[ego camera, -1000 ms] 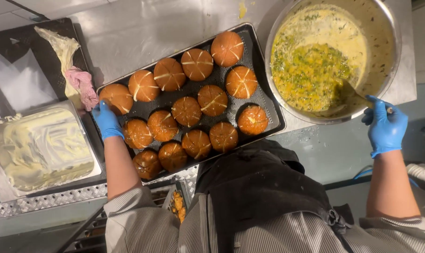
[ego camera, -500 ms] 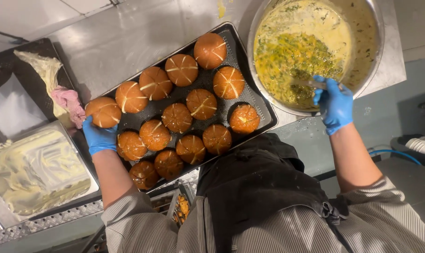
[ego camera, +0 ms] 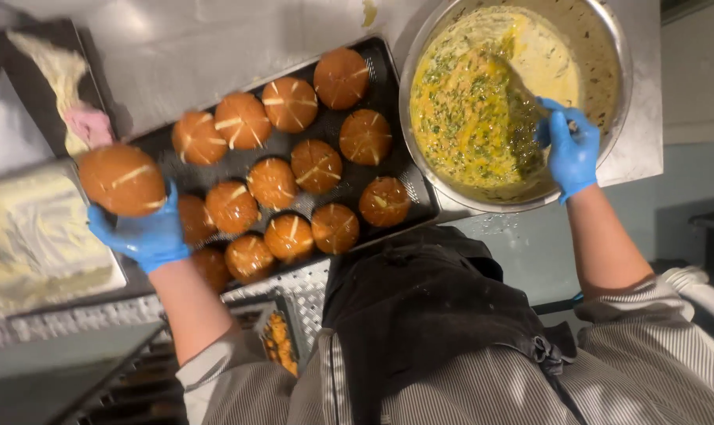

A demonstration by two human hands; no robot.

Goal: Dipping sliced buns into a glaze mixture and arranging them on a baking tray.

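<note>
One scored brown bun (ego camera: 122,179), at the left of the frame, sits gripped in the fingers of the blue-gloved left hand (ego camera: 143,233), lifted beside a dark tray (ego camera: 388,75) holding thirteen more buns. On the steel worktop (ego camera: 184,47), upper right, stands one metal bowl (ego camera: 608,55) of herbed yellow batter; the right hand (ego camera: 571,148) reaches in, fingers clenched around a utensil handle.
</note>
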